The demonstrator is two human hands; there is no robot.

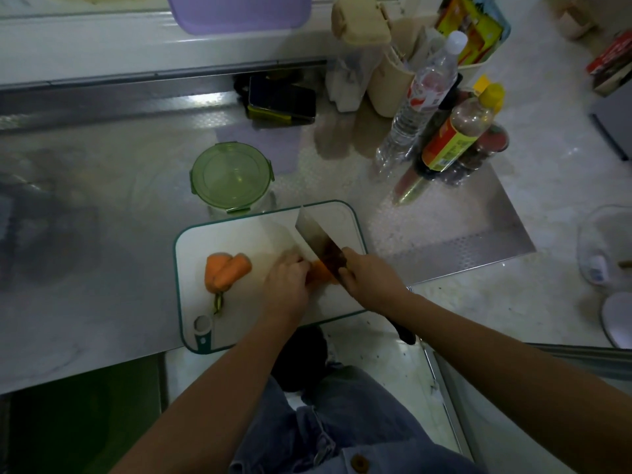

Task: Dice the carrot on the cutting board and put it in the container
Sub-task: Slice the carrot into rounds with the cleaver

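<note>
At centre frame the left hand [287, 280] curls over a carrot piece [319, 275] on the white cutting board [191, 241]. The right hand [371, 280] grips a cleaver [313, 234], its blade beside that piece. More carrot chunks [225, 270] lie on the board's left side. The green-lidded container [231, 177] stands closed just above the board.

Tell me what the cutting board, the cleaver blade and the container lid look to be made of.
The cutting board looks plastic: smooth matte white, moulded teal rim. The cleaver blade is metal, likely steel: grey, dull sheen, darker near the handle. The container lid seems translucent green plastic, glossy, with clip tabs at its edge.
</note>
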